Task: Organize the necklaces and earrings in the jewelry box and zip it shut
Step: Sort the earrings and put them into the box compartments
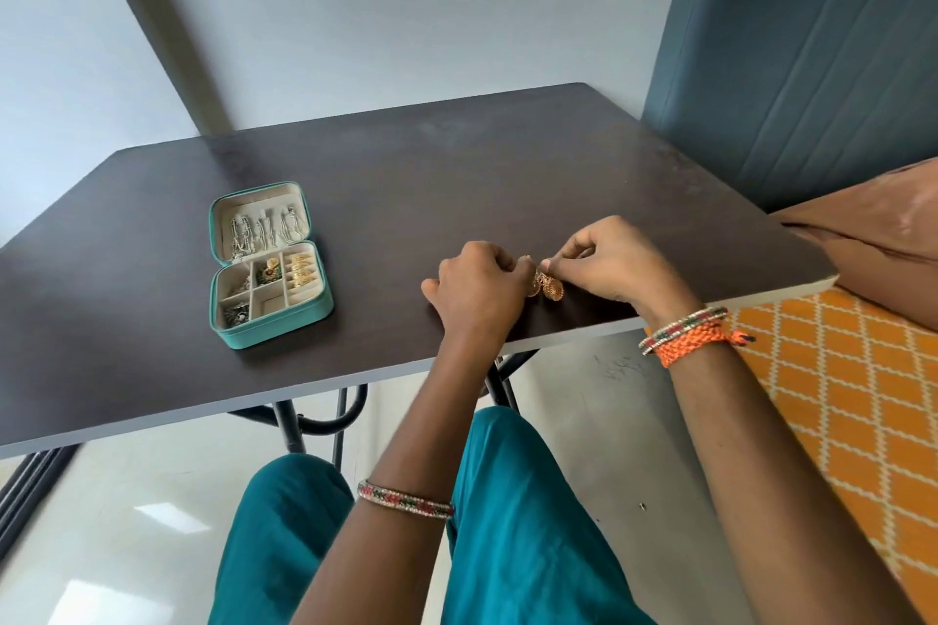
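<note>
A small teal jewelry box [274,326] lies open on the left of the dark table [406,178]. Silver necklaces [264,229] hang in its raised lid. Its cream compartments hold gold earrings [300,273] and other small pieces. To the right of the box, near the table's front edge, my left hand [477,292] and my right hand [611,261] pinch a pair of round gold earrings [547,287] between their fingertips. The earrings hang just above the tabletop. My fingers hide their upper parts.
A blue-grey padded chair [812,66] stands at the table's far right corner. Beside it lies a brown cushion [883,239] on an orange patterned cover [837,396]. The table's black metal legs [294,426] show below its front edge.
</note>
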Action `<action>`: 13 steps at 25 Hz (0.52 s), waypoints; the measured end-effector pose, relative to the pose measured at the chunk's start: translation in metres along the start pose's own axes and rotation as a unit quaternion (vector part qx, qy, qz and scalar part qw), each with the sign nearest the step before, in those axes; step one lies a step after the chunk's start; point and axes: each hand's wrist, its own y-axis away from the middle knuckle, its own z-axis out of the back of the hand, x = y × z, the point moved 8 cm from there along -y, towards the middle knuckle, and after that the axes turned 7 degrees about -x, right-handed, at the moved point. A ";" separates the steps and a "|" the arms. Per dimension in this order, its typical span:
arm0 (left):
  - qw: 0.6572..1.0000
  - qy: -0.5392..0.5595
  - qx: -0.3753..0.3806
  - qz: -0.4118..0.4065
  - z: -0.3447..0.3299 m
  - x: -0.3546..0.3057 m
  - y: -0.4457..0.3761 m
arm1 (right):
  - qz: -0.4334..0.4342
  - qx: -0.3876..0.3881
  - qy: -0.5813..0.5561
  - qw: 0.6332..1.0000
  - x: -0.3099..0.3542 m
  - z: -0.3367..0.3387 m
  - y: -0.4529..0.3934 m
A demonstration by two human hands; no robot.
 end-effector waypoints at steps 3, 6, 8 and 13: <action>1.000 0.004 0.003 0.010 0.000 0.002 -0.003 | 0.004 -0.016 0.021 1.000 0.000 -0.001 0.001; 1.000 0.030 -0.001 0.006 0.000 0.003 0.000 | 0.026 -0.050 -0.004 0.998 0.002 -0.001 0.007; 0.999 0.050 -0.018 0.006 0.003 0.003 0.004 | 0.045 -0.070 -0.024 0.996 0.006 -0.001 0.010; 0.990 0.136 -0.026 0.032 0.011 0.009 0.006 | 0.068 -0.088 -0.139 0.984 0.015 -0.004 0.008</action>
